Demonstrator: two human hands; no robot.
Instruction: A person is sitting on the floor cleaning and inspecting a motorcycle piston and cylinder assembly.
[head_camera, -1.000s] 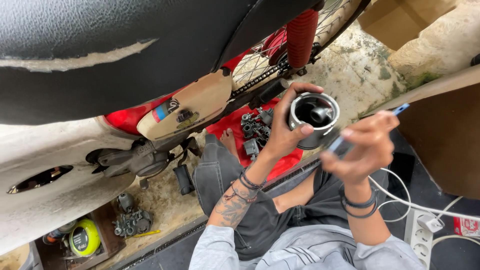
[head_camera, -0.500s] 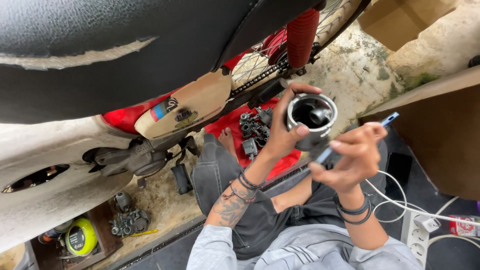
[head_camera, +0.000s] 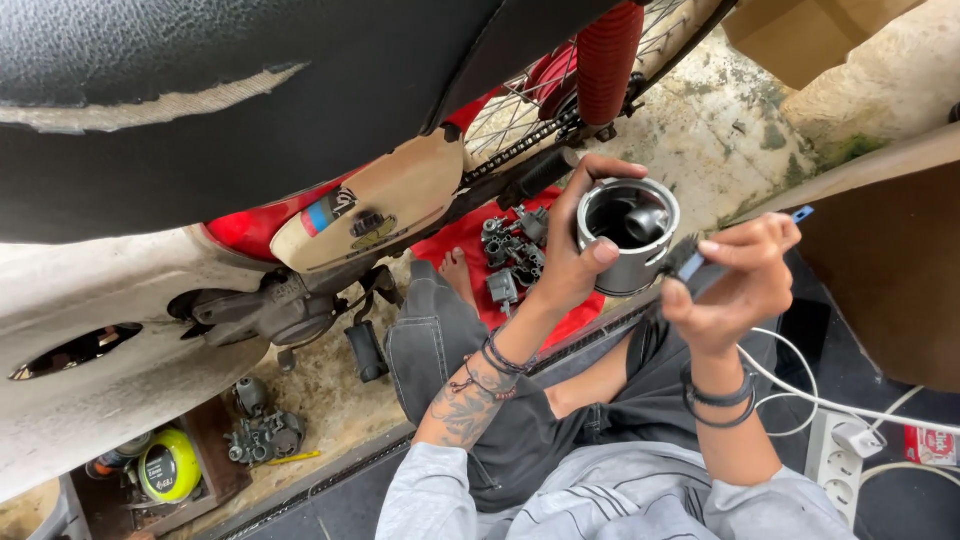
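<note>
My left hand (head_camera: 575, 250) grips a hollow metal piston (head_camera: 628, 232) by its rim, open end facing me, with the dark inside and pin boss showing. My right hand (head_camera: 735, 275) holds a thin tool with a blue tip (head_camera: 800, 213) and a dark end (head_camera: 685, 260) close to the piston's right edge. Both hands are raised over my lap, beside the rear of a red motorcycle (head_camera: 330, 215).
A red cloth (head_camera: 470, 240) on the floor carries several grey metal engine parts (head_camera: 512, 255). The motorcycle's black seat (head_camera: 200, 110) fills the top left. A white power strip (head_camera: 838, 455) with cables lies at the right. A box (head_camera: 170, 465) with a yellow tape measure sits bottom left.
My right hand has brought the tool in from the right, closer to the piston's edge. The left hand keeps the piston nearly still.
</note>
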